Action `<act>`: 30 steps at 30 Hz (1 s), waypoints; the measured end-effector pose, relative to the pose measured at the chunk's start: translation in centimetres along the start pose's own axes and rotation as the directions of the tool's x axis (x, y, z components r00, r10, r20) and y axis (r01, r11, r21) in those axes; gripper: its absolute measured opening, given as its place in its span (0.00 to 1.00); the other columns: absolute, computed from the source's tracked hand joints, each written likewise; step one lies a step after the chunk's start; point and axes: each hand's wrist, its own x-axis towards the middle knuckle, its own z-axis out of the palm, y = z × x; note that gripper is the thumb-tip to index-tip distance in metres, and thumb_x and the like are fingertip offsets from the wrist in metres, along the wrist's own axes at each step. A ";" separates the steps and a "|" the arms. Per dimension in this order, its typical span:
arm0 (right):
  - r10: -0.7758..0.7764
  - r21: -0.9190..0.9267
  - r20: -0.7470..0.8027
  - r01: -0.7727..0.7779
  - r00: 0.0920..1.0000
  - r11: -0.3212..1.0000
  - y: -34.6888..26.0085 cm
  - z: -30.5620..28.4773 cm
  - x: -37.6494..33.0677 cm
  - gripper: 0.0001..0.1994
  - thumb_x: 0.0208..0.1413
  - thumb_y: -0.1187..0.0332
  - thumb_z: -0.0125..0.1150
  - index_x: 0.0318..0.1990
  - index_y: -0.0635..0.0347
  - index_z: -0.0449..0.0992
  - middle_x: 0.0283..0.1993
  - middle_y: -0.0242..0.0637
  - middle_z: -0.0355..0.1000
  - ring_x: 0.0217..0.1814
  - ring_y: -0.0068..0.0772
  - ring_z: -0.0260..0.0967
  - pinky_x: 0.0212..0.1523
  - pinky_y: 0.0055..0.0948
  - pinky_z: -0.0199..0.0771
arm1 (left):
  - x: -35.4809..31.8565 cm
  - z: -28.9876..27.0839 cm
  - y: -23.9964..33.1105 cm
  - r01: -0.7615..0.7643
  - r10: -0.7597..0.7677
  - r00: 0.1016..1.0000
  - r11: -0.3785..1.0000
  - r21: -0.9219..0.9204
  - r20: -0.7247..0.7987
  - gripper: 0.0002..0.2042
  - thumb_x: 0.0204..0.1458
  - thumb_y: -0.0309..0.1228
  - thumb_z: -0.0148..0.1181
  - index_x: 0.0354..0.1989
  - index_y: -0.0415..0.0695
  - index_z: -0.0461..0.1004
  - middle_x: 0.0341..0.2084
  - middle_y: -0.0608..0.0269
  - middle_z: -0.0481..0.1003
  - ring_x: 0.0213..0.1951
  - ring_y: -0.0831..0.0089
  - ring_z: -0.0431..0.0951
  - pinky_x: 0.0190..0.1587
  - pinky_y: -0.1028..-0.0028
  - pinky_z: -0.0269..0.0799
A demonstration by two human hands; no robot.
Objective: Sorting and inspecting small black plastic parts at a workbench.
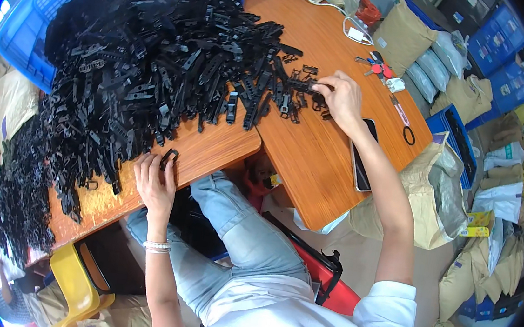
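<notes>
Right hand (pixel 343 102) has thumb and fingers pinched on a small black part (pixel 309 87), right by the loose bits at the edge of the pile. Left hand (pixel 155 185) is down at the near edge of the bench (pixel 319 169), fingers bent, with a black loop piece (pixel 171 155) at the fingertips; can't tell if it's actually gripped. Huge heap of black plastic parts (pixel 150 69) covers the left side. Phone (pixel 363 164) lies beside the right forearm, keys (pixel 376 66) further back, blue crate (pixel 29 43) behind the heap.
</notes>
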 end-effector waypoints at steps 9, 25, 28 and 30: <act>-0.188 0.380 0.391 0.028 0.901 0.924 -6.3 3.1 -5.7 0.06 0.48 0.75 0.55 0.33 0.66 0.76 0.30 0.44 0.74 0.33 0.43 0.71 0.35 0.31 0.70 | -0.3 0.2 -0.5 0.032 -0.036 0.998 0.997 -0.064 -0.054 0.10 0.42 0.21 0.61 0.34 0.35 0.71 0.34 0.52 0.71 0.42 0.55 0.69 0.45 0.64 0.65; -0.217 0.378 0.275 0.102 0.937 0.920 -15.3 8.2 -7.0 0.04 0.52 0.74 0.52 0.34 0.64 0.72 0.31 0.43 0.70 0.33 0.46 0.68 0.32 0.34 0.67 | -0.3 0.0 -1.0 0.124 -0.121 0.992 0.984 -0.126 0.037 0.14 0.38 0.23 0.63 0.35 0.36 0.71 0.30 0.55 0.68 0.36 0.58 0.66 0.39 0.66 0.64; -0.227 0.386 0.294 0.102 0.929 0.917 -16.2 9.0 -7.4 0.05 0.51 0.73 0.53 0.34 0.64 0.72 0.31 0.42 0.70 0.31 0.46 0.68 0.31 0.34 0.67 | -0.3 -0.2 -1.0 0.144 -0.136 0.988 0.982 -0.120 0.072 0.13 0.38 0.23 0.63 0.34 0.37 0.70 0.30 0.55 0.67 0.35 0.58 0.66 0.39 0.66 0.63; -0.227 0.370 0.299 0.107 0.927 0.923 -16.3 9.1 -7.5 0.05 0.50 0.73 0.54 0.33 0.63 0.73 0.30 0.41 0.69 0.29 0.45 0.68 0.30 0.34 0.67 | -0.5 -0.2 -0.9 0.203 -0.191 0.978 0.961 -0.190 0.081 0.13 0.38 0.23 0.63 0.35 0.37 0.70 0.31 0.55 0.67 0.36 0.57 0.65 0.40 0.66 0.63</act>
